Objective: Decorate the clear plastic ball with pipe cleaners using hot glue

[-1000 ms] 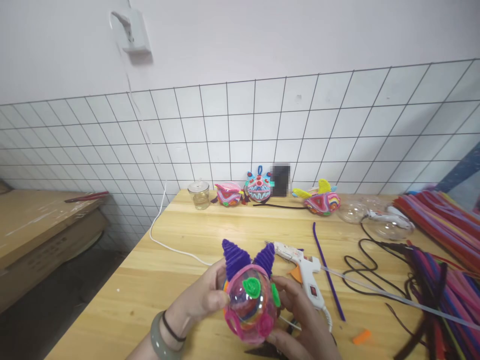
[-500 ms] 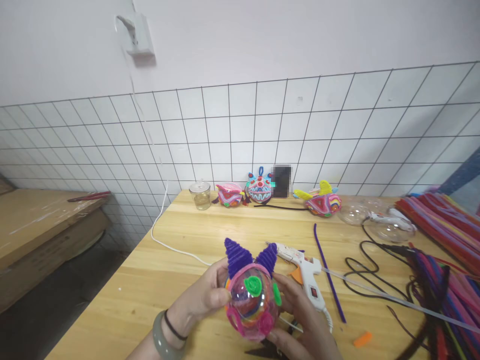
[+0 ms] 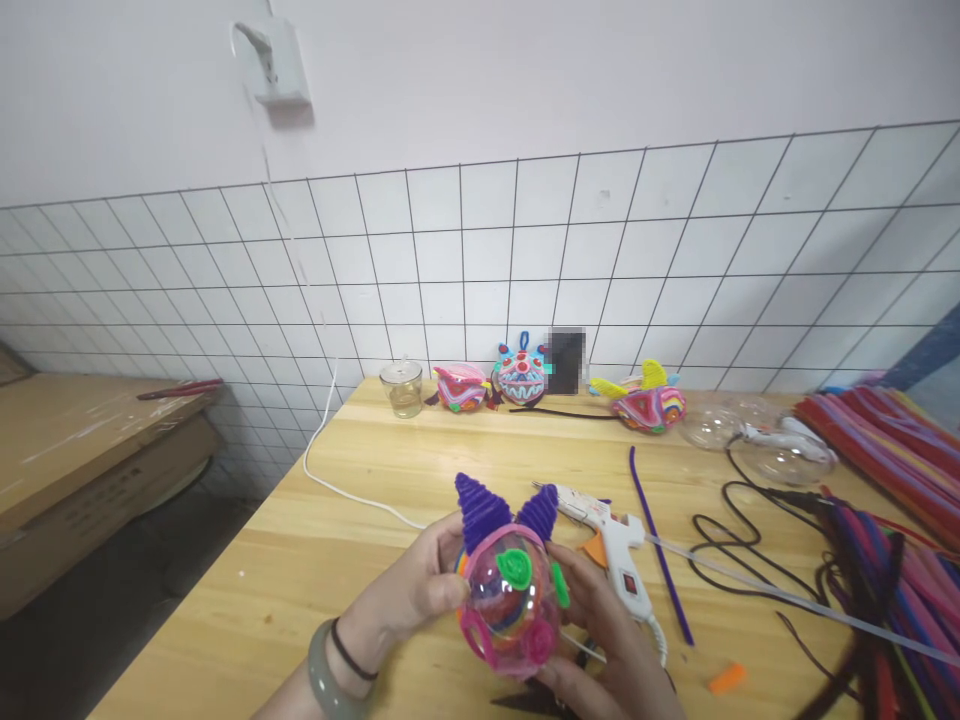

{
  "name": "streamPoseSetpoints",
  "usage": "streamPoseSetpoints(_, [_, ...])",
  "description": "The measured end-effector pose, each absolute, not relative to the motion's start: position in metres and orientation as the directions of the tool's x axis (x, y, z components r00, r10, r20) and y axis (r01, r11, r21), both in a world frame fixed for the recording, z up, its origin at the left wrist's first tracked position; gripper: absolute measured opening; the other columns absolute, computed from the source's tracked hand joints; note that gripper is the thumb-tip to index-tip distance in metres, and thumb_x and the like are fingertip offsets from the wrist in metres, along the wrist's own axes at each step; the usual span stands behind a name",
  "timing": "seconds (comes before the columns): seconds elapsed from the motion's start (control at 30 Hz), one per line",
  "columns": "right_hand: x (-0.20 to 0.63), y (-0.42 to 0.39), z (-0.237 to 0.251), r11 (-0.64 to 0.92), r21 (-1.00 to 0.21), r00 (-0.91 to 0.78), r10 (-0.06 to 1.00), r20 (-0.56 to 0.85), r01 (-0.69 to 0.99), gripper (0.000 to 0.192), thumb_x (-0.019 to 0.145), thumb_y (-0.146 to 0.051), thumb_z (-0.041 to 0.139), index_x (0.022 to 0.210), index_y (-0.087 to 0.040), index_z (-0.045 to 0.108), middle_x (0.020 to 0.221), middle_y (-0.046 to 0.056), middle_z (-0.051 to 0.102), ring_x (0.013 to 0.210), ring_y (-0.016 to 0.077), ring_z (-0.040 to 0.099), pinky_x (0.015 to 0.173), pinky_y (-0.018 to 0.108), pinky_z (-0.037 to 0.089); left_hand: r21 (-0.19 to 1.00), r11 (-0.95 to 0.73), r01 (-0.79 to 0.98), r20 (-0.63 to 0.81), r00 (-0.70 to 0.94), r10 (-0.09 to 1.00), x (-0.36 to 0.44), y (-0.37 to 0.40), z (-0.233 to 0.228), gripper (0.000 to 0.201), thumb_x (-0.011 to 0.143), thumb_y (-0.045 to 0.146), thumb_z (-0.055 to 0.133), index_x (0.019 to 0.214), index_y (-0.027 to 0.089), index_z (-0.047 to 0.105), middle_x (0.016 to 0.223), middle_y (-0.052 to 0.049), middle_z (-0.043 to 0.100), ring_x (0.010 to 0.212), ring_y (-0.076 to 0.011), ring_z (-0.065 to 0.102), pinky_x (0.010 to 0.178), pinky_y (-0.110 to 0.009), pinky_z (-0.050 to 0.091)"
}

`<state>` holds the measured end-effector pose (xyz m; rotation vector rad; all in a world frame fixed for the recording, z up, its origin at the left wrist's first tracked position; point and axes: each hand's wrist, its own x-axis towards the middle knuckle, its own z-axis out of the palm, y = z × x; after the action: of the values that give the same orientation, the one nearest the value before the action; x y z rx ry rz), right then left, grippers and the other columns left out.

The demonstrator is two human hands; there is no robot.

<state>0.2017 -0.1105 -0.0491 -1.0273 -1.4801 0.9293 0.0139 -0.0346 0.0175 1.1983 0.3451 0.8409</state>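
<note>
Both hands hold a clear plastic ball (image 3: 510, 605) decorated w/ pipe cleaners, lifted just above the near edge of the wooden bench (image 3: 375, 560). The left hand (image 3: 416, 590) grips its left side, fingers curled round the back and thumb pressed on the front; a grey-green bangle and a thin dark band sit on that wrist. The right hand (image 3: 604, 645) cups the ball from the right and below, fingers wrapped against it (their tips are mostly hidden behind the ball). The ball carries 2 purple ridged ears (image 3: 480, 508) on top, a pink loop round the upper rim, a green spiral (image 3: 514, 567) at front centre, another green bit on its right side and pink loops low down; rainbow coils show inside.

Just right of the ball a white glue gun (image 3: 619, 560) lies on the bench, nozzle pointing left, an orange piece tucked by its trigger. A long purple pipe cleaner (image 3: 660, 545) lies beyond it, running front to back. Black cords (image 3: 739, 540) loop further right, near a big heap of multicolour pipe cleaners (image 3: 892, 470). A small orange scrap (image 3: 726, 678) sits near the front edge.

Along the tiled wall: a glass jar (image 3: 403, 388), 3 finished colourful figures (image 3: 519, 375) and clear plastic half-shells (image 3: 757, 440). A white cable (image 3: 330, 470) runs from the bench up to a wall socket.
</note>
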Motion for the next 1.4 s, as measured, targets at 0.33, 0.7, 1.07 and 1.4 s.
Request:
streamPoseSetpoints(0.33, [0.198,-0.111,-0.052,0.259,-0.96,-0.038,0.966,0.256,0.108,0.062,0.083,-0.053,0.061,0.135,-0.031,0.035,0.079,0.002,0.06,0.077,0.0208,0.063,0.078,0.037,0.055,0.926,0.119,-0.358,0.156,0.65,0.744,0.013,-0.034,0.012,0.063,0.06,0.053,0.078,0.108,0.014,0.065,0.094,-0.01,0.07,0.091,-0.0252,0.063,0.08,-0.032,0.047])
streamPoseSetpoints(0.7, [0.194,-0.111,-0.042,0.189,-0.979,-0.027,0.982,0.187,0.079,0.065,0.081,-0.056,0.061,0.134,-0.027,0.039,0.075,0.002,0.062,0.072,0.0218,0.064,0.075,0.037,0.055,0.924,0.13,-0.361,0.146,0.644,0.751,0.014,-0.03,0.003,0.072,0.059,0.055,0.078,0.116,0.014,0.064,0.102,-0.013,0.07,0.078,-0.0216,0.064,0.07,-0.029,0.048])
streamPoseSetpoints(1.07, [0.195,-0.111,-0.044,0.168,-0.982,-0.031,0.986,0.166,0.083,0.069,0.081,-0.052,0.063,0.139,-0.028,0.036,0.087,0.005,0.065,0.076,0.0223,0.064,0.078,0.037,0.055,0.936,0.097,-0.339,0.146,0.623,0.768,0.014,-0.03,0.002,0.071,0.06,0.057,0.075,0.115,0.014,0.064,0.102,-0.013,0.071,0.079,-0.0219,0.065,0.069,-0.029,0.049])
streamPoseSetpoints(1.4, [0.194,-0.111,-0.044,0.222,-0.974,-0.02,0.975,0.222,0.048,0.067,0.082,-0.047,0.065,0.139,-0.03,0.035,0.122,0.011,0.062,0.1,0.0268,0.065,0.082,0.038,0.055,0.947,0.062,-0.315,0.155,0.619,0.77,0.011,-0.028,-0.003,0.069,0.064,0.056,0.073,0.119,0.015,0.063,0.119,-0.015,0.065,0.107,-0.0324,0.059,0.083,-0.037,0.049])
